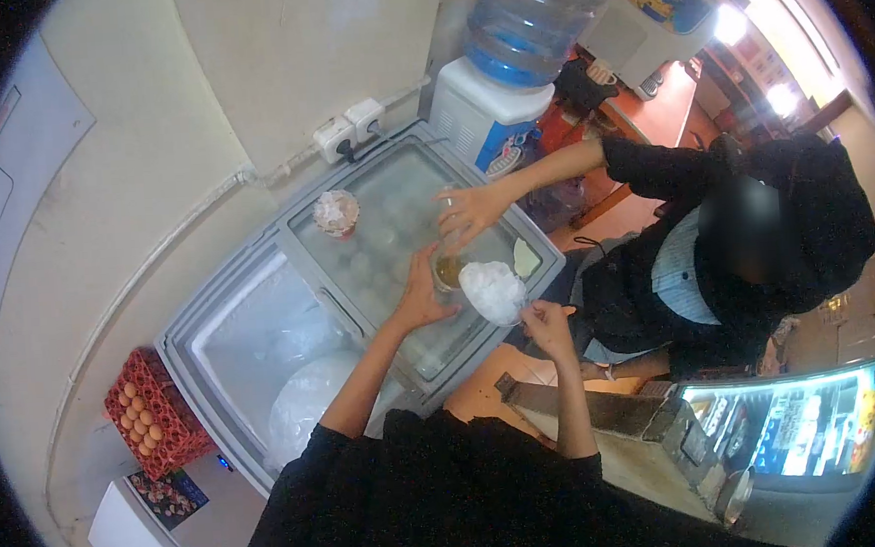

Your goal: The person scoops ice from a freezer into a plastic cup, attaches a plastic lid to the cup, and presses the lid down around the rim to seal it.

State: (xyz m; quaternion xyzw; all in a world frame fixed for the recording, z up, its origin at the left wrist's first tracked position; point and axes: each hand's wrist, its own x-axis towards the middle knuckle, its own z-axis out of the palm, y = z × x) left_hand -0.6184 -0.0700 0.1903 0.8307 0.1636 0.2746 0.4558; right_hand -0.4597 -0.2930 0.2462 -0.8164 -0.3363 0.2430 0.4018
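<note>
My left hand (427,292) is curved around the side of a cup (447,272) with something brownish in it, on the glass lid of a chest freezer. In my right hand (549,327) is a scoop heaped with white ice (494,292), held by its near end just right of the cup. The scoop's own shape is mostly hidden under the ice. From the right, a co-worker's hand (476,211) reaches over the cup, its fingertips close to the rim. Farther back on the lid stands another cup (336,214) topped with white and brown.
The chest freezer's (350,324) left half is uncovered, showing plastic-wrapped contents (310,397). Red egg trays (150,411) stand at the left. A water dispenser (488,110) is behind, with the co-worker (677,259) at the right. A pale green piece (526,258) lies on the lid.
</note>
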